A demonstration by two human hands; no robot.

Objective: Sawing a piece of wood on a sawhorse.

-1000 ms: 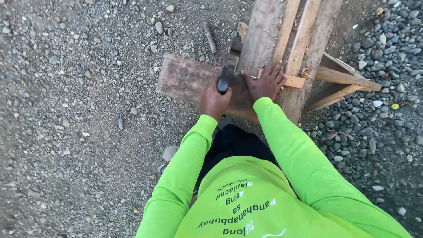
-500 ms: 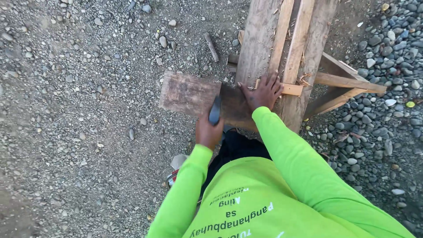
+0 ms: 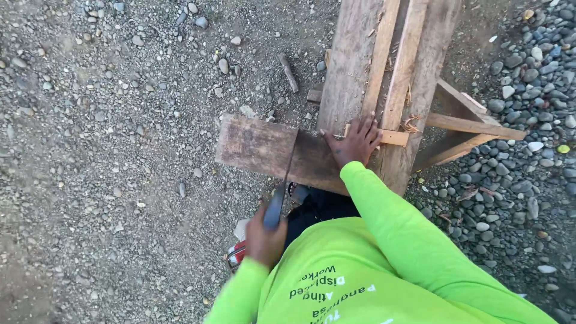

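Below the head camera, near centre: left hand (image 3: pixel 264 240) closed around the dark handle of a handsaw (image 3: pixel 282 192), fist pulled close to the body. Blade running away from the fist toward the far side, thin and dark, crossing the near edge of a weathered plank (image 3: pixel 258 147) and standing in a cut partway across it. Plank lying crosswise, its left end jutting free over the gravel ground (image 3: pixel 102 180), its right end resting on the wooden sawhorse (image 3: pixel 354 66).

Right of the saw: right hand (image 3: pixel 355 143) spread flat, palm down, fingers splayed, pressing on the plank where it meets the sawhorse top. Fingertips touching a small pale wood strip (image 3: pixel 393 138) lying crosswise just beside the hand.

Sawhorse built of long rough boards running from near to far, with slanted legs (image 3: pixel 471 126) angling out to the right over larger grey river stones (image 3: pixel 528 90).

Far side, left of the sawhorse: short dark stick (image 3: pixel 288 73) and a small wood offcut (image 3: pixel 314 95) lying on the gravel, well apart from both hands.

Near edge: bright lime-green long sleeves (image 3: pixel 396 222) and shirt front with dark printed lettering, filling the lower right. Between the left forearm and dark trousers, part of a shoe (image 3: pixel 235 257) with a red edge, mostly hidden.
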